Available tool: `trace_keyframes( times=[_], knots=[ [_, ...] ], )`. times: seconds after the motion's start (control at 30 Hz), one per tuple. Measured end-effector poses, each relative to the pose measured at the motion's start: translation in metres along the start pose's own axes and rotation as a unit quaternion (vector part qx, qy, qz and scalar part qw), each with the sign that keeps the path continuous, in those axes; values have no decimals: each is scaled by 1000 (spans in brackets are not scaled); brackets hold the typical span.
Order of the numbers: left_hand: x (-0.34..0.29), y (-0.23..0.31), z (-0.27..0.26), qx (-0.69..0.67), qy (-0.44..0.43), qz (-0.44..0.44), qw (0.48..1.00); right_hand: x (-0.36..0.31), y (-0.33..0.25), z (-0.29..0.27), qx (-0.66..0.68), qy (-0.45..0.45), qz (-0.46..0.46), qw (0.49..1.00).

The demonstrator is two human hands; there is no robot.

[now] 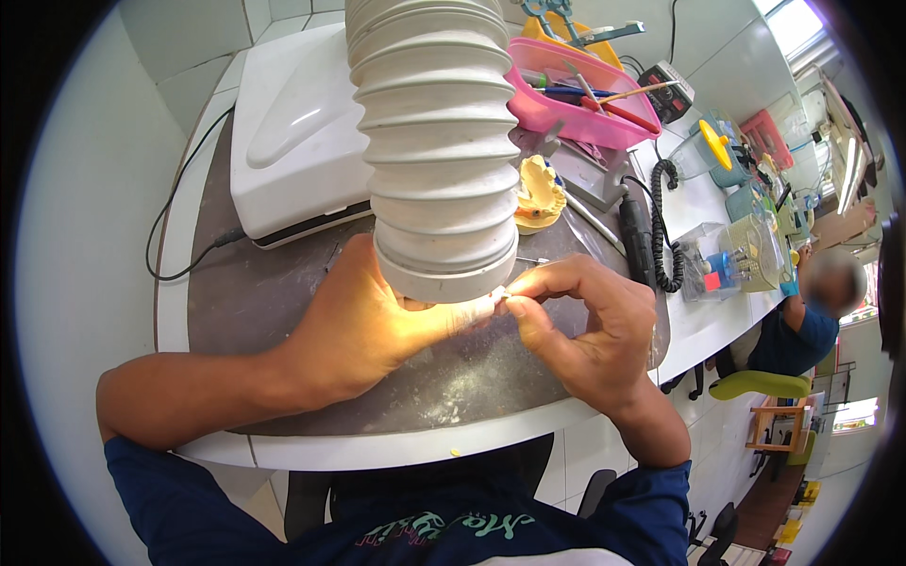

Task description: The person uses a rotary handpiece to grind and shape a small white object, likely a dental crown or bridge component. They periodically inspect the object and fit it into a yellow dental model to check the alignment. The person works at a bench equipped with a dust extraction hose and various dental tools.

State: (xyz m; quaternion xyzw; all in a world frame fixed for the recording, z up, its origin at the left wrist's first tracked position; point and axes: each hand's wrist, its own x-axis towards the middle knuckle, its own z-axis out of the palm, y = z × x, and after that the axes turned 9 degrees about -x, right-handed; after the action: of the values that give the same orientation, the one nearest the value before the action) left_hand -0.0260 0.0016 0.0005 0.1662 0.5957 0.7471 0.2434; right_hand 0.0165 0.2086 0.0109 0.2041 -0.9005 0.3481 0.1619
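Your right hand has its thumb and forefinger closed to a fine pinch, their tips at a tiny pale piece just right of the rim of the white ribbed plastic hose. The piece is too small to identify. Your left hand stretches its thumb to the same spot; its other fingers are mostly hidden by the hose, so you cannot tell how far they close or what they grip.

Both hands are above the dark grey work mat, dusted with pale powder. Beyond them stand a yellow plaster dental cast and a translucent pink plastic tray of tools; a black cylindrical handpiece is to the right, beside its coiled black cord.

Your navy cloth shirt carries pale green script and red outlined lettering across the chest. The small black control box behind the tray has a pale face with markings too small to read.
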Motion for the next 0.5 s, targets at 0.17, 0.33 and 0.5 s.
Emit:
trace_keyframes(
  times=[0.17,0.33,0.5],
  knots=[
    [0,-2,-1,14,0,12,1000,0,2,2,-7,0,-6,1000],
    [1,-2,0,8,-4,13,1000,0,0,1,-13,4,-3,1000],
    [0,0,0,14,-3,8,1000,0,0,2,-7,10,-4,1000]
  ],
)
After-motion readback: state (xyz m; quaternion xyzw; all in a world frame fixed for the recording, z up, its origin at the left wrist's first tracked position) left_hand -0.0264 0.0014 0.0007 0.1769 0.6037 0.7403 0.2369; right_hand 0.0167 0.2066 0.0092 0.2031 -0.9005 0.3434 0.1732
